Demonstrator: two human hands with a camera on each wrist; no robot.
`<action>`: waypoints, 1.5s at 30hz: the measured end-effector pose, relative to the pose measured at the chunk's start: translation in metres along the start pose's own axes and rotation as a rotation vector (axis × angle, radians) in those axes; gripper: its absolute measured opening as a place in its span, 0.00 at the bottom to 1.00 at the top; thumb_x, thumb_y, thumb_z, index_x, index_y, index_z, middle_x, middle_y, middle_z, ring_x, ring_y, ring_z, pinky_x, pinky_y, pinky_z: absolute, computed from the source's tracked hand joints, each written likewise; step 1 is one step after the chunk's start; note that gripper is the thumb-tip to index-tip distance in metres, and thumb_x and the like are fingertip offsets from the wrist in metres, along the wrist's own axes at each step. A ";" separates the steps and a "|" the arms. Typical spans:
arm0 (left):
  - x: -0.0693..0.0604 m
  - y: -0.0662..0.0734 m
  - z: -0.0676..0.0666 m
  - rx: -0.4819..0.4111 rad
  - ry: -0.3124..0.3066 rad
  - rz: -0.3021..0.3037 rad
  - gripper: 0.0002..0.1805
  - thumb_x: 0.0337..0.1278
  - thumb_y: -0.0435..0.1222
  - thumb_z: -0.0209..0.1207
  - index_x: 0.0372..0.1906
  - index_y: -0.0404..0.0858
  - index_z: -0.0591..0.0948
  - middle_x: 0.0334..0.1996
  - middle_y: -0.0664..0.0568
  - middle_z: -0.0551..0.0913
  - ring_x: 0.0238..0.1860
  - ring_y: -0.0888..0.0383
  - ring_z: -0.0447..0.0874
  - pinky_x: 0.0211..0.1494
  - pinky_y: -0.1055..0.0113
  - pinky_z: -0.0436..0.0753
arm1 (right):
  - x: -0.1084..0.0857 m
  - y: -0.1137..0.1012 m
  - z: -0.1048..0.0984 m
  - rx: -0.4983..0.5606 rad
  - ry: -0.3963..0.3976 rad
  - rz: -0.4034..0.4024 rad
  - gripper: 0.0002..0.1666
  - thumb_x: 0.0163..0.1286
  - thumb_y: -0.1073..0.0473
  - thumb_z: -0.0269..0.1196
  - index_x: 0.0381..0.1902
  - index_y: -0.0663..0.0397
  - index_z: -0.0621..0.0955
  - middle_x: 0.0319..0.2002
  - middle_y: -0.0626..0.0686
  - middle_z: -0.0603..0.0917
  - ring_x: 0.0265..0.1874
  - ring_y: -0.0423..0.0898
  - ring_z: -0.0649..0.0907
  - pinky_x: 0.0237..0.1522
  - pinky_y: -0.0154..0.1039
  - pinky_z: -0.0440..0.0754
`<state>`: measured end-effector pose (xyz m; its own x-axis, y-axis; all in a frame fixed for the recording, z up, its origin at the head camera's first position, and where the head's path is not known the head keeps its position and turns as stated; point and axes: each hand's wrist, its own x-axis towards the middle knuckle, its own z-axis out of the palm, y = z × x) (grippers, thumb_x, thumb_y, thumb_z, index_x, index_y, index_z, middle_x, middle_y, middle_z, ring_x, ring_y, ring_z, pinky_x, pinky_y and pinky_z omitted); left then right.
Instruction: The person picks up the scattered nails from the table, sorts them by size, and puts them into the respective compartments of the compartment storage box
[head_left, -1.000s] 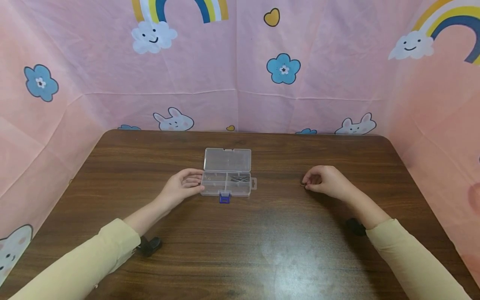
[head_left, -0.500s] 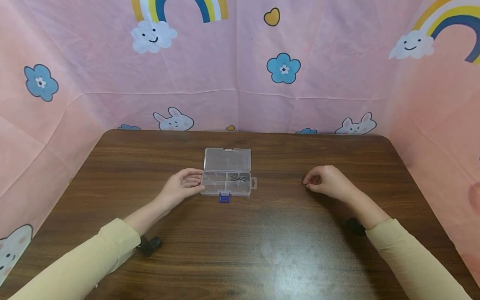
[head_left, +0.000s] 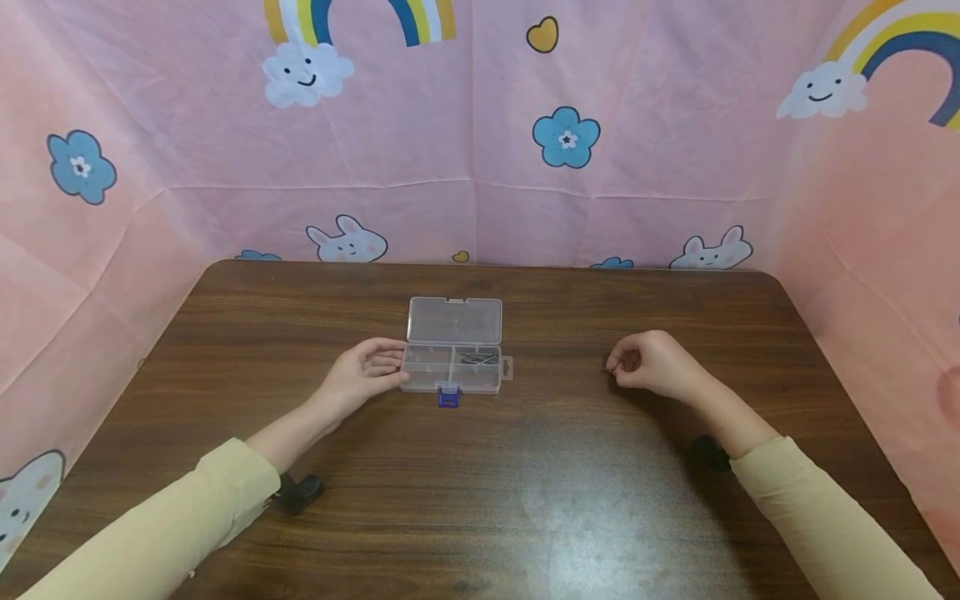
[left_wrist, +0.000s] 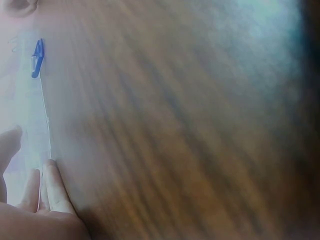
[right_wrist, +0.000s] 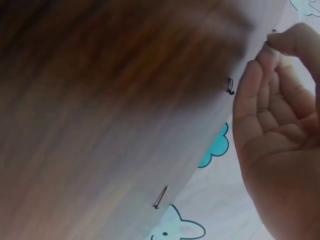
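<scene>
In the head view a clear plastic compartment box (head_left: pixel 427 377) stands with its lid (head_left: pixel 455 320) raised at the back and its blue latch (head_left: pixel 448 398) at the front. Several thin metal pins (head_left: pixel 480 358) lie in its back right compartment. My left hand (head_left: pixel 363 369) rests against the box's left end, fingers fairly straight, thumb at the front corner. To the right, the fingertips of my right hand (head_left: pixel 652 362) pinch a small metal pin (right_wrist: pixel 274 31), mostly hidden by them. Two loose metal pins, one upper (right_wrist: pixel 230 86) and one lower (right_wrist: pixel 161 197), lie on the table in the right wrist view.
The brown wooden table (head_left: pixel 480 500) has a bright glare patch near its front. A pink patterned cloth (head_left: pixel 480 125) hangs behind it and along both sides. Black wrist straps or mounts show under each forearm, at the left (head_left: pixel 300 492) and the right (head_left: pixel 711 454).
My right fingertips shift very slightly over the pin, and less of it shows now. My left hand and the box stay where they were.
</scene>
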<state>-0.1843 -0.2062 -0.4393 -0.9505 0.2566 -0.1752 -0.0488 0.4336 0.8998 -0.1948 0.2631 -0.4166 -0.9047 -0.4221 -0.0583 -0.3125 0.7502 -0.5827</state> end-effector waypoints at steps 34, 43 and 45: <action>-0.001 0.001 -0.001 -0.008 -0.008 0.006 0.31 0.70 0.33 0.68 0.72 0.29 0.72 0.67 0.31 0.79 0.67 0.39 0.81 0.60 0.83 0.82 | 0.058 -0.064 0.028 0.195 0.002 -0.141 0.06 0.63 0.71 0.68 0.36 0.60 0.89 0.31 0.51 0.89 0.30 0.42 0.80 0.33 0.32 0.81; 0.000 0.000 0.000 -0.037 0.001 0.020 0.30 0.69 0.31 0.68 0.72 0.28 0.73 0.66 0.30 0.79 0.66 0.39 0.81 0.60 0.84 0.81 | 0.076 -0.084 0.043 0.211 -0.018 -0.186 0.07 0.61 0.70 0.68 0.36 0.58 0.89 0.29 0.50 0.87 0.30 0.42 0.81 0.35 0.33 0.83; 0.000 0.000 0.000 -0.037 0.001 0.023 0.30 0.69 0.31 0.68 0.72 0.28 0.73 0.66 0.30 0.79 0.66 0.39 0.81 0.60 0.84 0.80 | 0.080 -0.087 0.046 0.217 -0.019 -0.197 0.07 0.60 0.70 0.67 0.35 0.57 0.89 0.29 0.50 0.88 0.30 0.42 0.81 0.35 0.32 0.82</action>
<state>-0.1845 -0.2063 -0.4394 -0.9518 0.2649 -0.1543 -0.0387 0.3954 0.9177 -0.2265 0.1406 -0.4078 -0.8263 -0.5601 0.0591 -0.4107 0.5274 -0.7437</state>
